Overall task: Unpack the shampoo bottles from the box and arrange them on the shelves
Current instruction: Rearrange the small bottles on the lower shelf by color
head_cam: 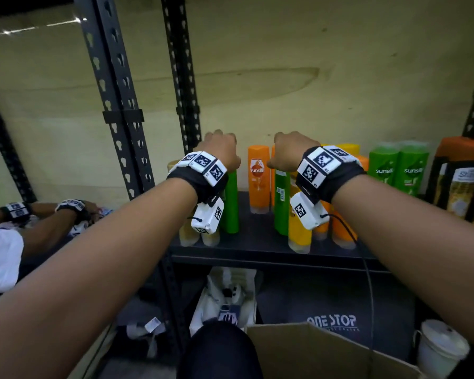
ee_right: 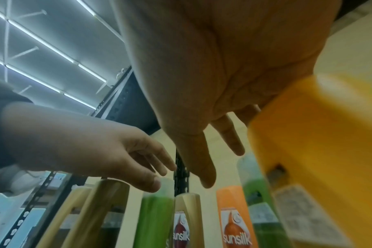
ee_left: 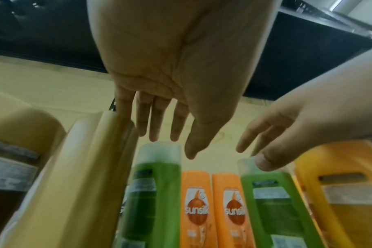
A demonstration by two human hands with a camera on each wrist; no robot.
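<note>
Two green shampoo bottles stand on the black shelf [head_cam: 257, 243]. My left hand [head_cam: 219, 150] hovers open over the left green bottle [head_cam: 231, 206]; its straight fingers [ee_left: 155, 127] reach the cap [ee_left: 159, 148]. My right hand [head_cam: 288, 149] is open over the right green bottle [head_cam: 281, 206], index tip [ee_right: 237, 147] and thumb [ee_left: 265, 161] at its clear cap [ee_left: 245, 163]. Orange bottles [head_cam: 258, 179] stand between and behind them. A yellow bottle [head_cam: 298, 233] is close under the right wrist. The open cardboard box [head_cam: 312, 354] lies low in front; its inside is hidden.
More green bottles [head_cam: 398, 170] and dark orange-capped bottles [head_cam: 460, 181] fill the shelf's right end, pale gold ones [ee_left: 78, 184] the left. Black slotted uprights [head_cam: 115, 105] rise at the left. Another person's hands [head_cam: 66, 212] work at far left. A white tub [head_cam: 441, 348] stands by the box.
</note>
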